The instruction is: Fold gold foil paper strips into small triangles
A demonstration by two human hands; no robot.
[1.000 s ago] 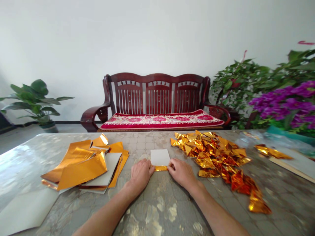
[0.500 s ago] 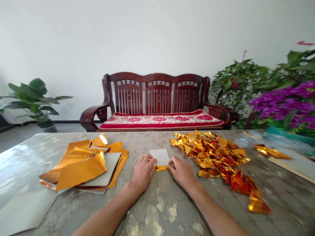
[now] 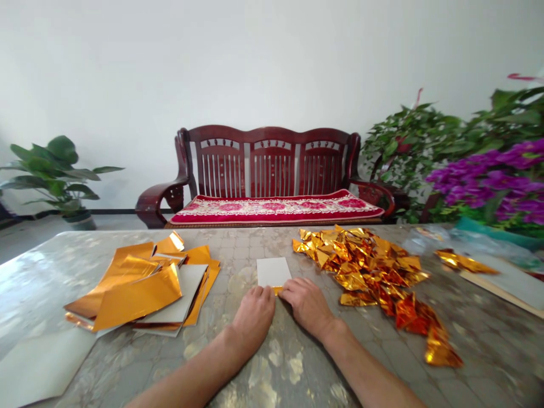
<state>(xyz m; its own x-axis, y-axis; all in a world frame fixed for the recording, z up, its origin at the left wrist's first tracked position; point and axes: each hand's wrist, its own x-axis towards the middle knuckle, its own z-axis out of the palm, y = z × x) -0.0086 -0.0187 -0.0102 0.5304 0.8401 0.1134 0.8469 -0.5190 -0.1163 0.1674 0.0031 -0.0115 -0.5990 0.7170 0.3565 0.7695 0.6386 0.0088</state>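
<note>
A small sheet of foil paper (image 3: 273, 271) lies white side up at the middle of the table, its near edge folded over into a gold strip. My left hand (image 3: 256, 310) is closed on the left part of that folded edge. On the right part, my right hand (image 3: 306, 302) is closed too, its fingertips pressing the fold. Only a short bit of gold shows between the two hands. To the left is a loose stack of gold foil sheets (image 3: 140, 299); to the right, a heap of folded gold foil pieces (image 3: 361, 263).
A pale sheet (image 3: 45, 362) lies at the near left of the table. Plastic wrapping (image 3: 429, 238) and a pale board (image 3: 501, 283) are at the right. Beyond the table stand a dark red wooden bench (image 3: 272, 170), potted plants and purple flowers (image 3: 493, 175).
Both hands have moved closer together and slightly toward me along the folded edge, covering more of the gold strip. The view has shifted slightly.
</note>
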